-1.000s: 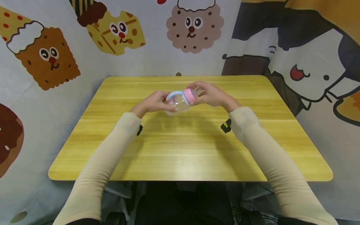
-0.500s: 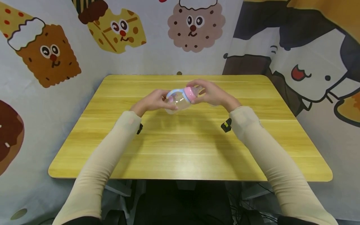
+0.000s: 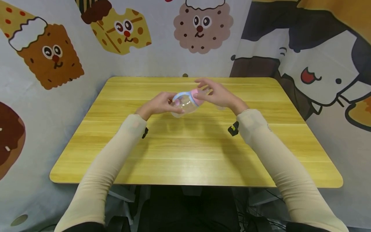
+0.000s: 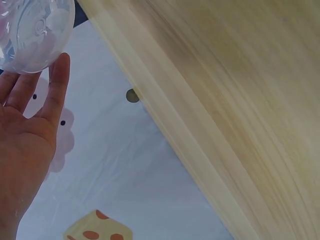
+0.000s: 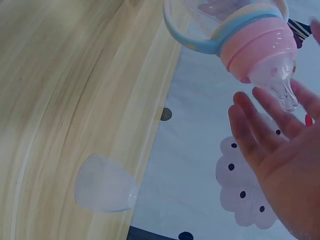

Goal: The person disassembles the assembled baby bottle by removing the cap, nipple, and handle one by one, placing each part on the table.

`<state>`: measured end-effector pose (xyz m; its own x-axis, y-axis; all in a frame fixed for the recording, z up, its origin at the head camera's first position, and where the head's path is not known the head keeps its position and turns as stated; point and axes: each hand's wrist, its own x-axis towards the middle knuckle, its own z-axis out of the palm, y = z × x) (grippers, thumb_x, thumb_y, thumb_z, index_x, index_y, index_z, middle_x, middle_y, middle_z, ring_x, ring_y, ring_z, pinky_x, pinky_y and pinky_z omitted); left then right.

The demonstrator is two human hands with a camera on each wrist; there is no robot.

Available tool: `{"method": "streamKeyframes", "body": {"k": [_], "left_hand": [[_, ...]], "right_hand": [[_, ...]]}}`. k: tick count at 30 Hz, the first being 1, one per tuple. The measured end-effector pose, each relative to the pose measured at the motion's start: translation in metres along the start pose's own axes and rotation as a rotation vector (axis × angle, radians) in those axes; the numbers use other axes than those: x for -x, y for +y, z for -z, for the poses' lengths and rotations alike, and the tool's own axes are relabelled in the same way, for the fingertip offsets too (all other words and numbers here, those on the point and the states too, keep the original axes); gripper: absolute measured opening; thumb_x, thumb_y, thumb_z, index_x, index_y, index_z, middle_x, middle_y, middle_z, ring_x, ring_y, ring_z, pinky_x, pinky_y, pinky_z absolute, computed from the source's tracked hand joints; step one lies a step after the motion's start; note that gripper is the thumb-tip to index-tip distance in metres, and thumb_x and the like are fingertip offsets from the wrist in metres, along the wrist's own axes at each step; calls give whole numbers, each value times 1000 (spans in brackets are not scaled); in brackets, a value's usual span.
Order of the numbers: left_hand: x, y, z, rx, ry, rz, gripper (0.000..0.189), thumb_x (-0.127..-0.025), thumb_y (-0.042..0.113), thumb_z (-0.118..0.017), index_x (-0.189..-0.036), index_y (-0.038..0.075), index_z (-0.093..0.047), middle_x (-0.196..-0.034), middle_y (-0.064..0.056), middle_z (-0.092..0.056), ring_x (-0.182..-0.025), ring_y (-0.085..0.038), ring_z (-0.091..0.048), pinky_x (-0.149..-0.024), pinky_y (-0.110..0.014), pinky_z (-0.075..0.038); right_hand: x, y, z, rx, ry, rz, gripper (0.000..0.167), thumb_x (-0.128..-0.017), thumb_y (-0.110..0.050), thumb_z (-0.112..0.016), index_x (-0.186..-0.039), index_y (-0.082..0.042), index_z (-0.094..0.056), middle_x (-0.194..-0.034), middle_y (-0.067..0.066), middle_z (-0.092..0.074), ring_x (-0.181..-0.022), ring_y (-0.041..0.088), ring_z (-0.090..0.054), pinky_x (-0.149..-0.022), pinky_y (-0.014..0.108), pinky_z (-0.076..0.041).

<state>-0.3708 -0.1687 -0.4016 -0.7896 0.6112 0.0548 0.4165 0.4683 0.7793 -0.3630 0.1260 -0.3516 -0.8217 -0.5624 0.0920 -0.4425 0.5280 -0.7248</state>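
Observation:
A clear baby bottle [image 3: 185, 103] with blue handles and a pink collar [image 5: 260, 47] is held tilted above the table, its clear teat [image 5: 277, 82] pointing right. My left hand [image 3: 157, 103] grips the bottle's body near its base; the left wrist view shows fingers against the round base [image 4: 42, 30]. At the collar end is my right hand [image 3: 223, 95], fingers spread and loosely bent around the teat. Daylight shows between its fingers and the teat in the right wrist view. A translucent dome cap [image 5: 105, 185] lies on the table, mostly behind the right hand in the head view.
The yellow wood-grain table [image 3: 188, 154] has rounded corners and spreads under both hands. Behind it hangs a pale cloth [image 3: 162, 64] printed with cartoon biscuits and an animal. A dark seat [image 3: 189, 209] and cables are below the front edge.
My right hand has let go of the pink collar; its fingers have lifted and spread apart. The left hand still holds the bottle in nearly the same spot.

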Motion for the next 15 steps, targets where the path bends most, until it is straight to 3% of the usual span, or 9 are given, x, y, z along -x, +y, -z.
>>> {"method": "streamKeyframes", "body": {"k": [4,8,11,15], "left_hand": [[-1,0,-2,6,4,-11,50,-87,31,-90,-127,6,-71,-110,-6,-74,-95,-24,-67,-82,-39,-57],[-2,0,-4,14,0,-17,47,-87,30,-90,-125,9,-73,-111,-6,-75,-97,-24,-68,-84,-40,-58],[-3,-1,-6,14,-4,-14,46,-86,30,-91,-125,11,-73,-113,-7,-75,-98,-25,-69,-86,-41,-58],[-3,-2,-8,6,-7,-14,46,-87,30,-91,-125,11,-73,-113,-7,-75,-99,-25,-68,-86,-41,-58]], "right_hand": [[1,-1,2,10,93,-77,67,-104,-55,-63,-154,-12,-51,-145,16,-59,-122,33,-63,-98,50,-57],[1,-1,2,-3,161,-173,71,-101,-66,-60,-139,-6,-61,-120,18,-70,-94,30,-72,-74,39,-63],[2,0,1,27,139,-235,73,-100,-70,-56,-130,-5,-65,-106,21,-73,-79,30,-74,-66,37,-62],[3,0,-3,52,72,-280,73,-100,-73,-52,-125,-6,-68,-102,23,-73,-81,36,-76,-69,43,-63]]}}
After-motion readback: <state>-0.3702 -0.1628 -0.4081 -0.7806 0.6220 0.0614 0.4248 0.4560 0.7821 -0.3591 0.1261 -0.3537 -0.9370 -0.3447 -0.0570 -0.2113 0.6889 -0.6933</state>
